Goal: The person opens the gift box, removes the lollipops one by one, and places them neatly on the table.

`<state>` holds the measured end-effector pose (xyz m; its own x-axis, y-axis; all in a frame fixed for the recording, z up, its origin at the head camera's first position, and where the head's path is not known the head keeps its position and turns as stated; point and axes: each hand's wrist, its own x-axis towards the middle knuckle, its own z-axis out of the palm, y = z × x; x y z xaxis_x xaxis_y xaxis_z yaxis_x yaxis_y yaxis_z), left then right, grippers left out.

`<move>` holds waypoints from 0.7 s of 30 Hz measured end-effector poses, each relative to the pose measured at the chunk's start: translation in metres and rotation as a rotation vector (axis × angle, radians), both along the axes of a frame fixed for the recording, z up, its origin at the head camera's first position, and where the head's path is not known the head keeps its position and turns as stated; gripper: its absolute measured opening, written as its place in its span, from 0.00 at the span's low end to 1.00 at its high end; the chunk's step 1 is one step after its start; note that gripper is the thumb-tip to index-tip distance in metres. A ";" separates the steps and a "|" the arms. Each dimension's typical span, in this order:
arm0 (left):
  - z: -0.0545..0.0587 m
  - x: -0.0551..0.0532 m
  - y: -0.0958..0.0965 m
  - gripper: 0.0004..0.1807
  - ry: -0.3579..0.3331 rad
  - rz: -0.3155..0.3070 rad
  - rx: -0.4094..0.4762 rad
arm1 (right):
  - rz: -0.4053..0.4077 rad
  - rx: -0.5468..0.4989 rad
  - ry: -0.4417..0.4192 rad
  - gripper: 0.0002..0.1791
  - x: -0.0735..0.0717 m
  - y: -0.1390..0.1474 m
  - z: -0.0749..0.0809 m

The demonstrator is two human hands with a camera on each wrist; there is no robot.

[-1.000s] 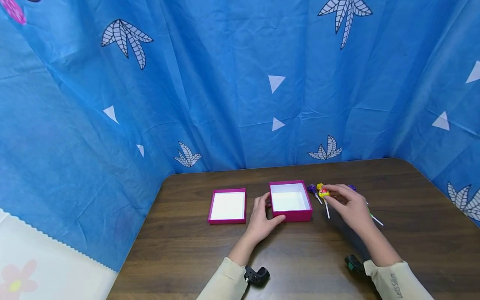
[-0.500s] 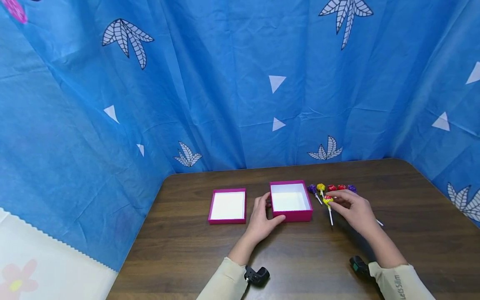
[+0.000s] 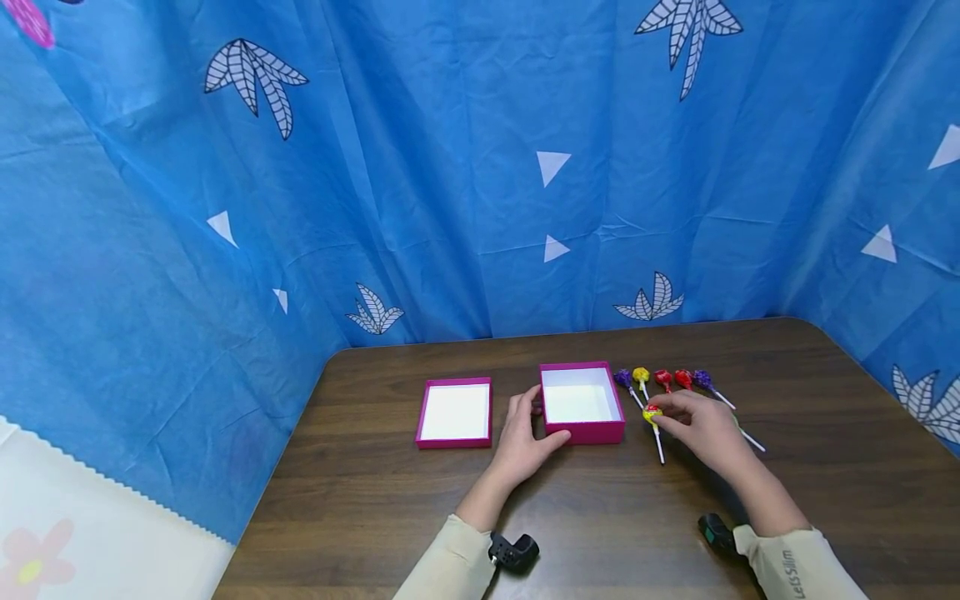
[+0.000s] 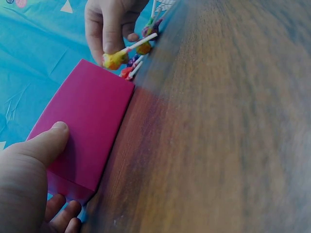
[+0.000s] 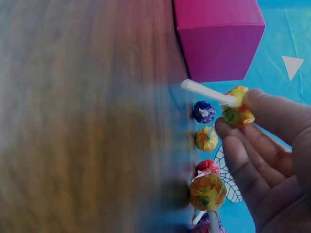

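My left hand [image 3: 522, 440] grips the near left corner of an open magenta box [image 3: 600, 432], thumb on its front wall and fingers round the left side. The white inside of the box is bare. In my right hand [image 3: 703, 425], thumb and fingers pinch a yellow lollipop [image 3: 652, 414] by its wrapped head, just right of the box, with the white stick pointing toward me. The right wrist view shows this held lollipop [image 5: 237, 109] raised beside the box, above a row of others. Behind the hand lie a purple lollipop [image 3: 624, 378] and another yellow lollipop [image 3: 641, 375].
Two red lollipops [image 3: 663, 377] and a second purple lollipop [image 3: 702, 379] lie farther right, some sticks hidden by my right hand. A magenta lid [image 3: 454, 411] with a white inside rests left of the box on the wooden table [image 3: 360, 500]. A blue curtain [image 3: 465, 208] hangs behind.
My right hand has drawn the yellow lollipop toward me, away from the row, uncovering the red ones. The left hand and the box have stayed in place.
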<state>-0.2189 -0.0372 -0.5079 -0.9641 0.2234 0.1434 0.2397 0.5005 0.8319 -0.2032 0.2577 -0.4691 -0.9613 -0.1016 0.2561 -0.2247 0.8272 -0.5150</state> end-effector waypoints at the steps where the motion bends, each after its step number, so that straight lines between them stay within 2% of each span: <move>1: 0.000 0.000 0.000 0.47 -0.001 0.000 -0.002 | 0.001 0.009 -0.005 0.14 0.000 0.000 0.000; 21: -0.001 0.000 0.001 0.47 -0.002 0.005 -0.005 | 0.005 0.153 -0.051 0.13 0.005 -0.009 0.003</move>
<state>-0.2186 -0.0360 -0.5089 -0.9655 0.2191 0.1407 0.2357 0.5056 0.8299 -0.1981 0.2484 -0.4663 -0.9720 -0.1408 0.1879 -0.2060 0.8957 -0.3940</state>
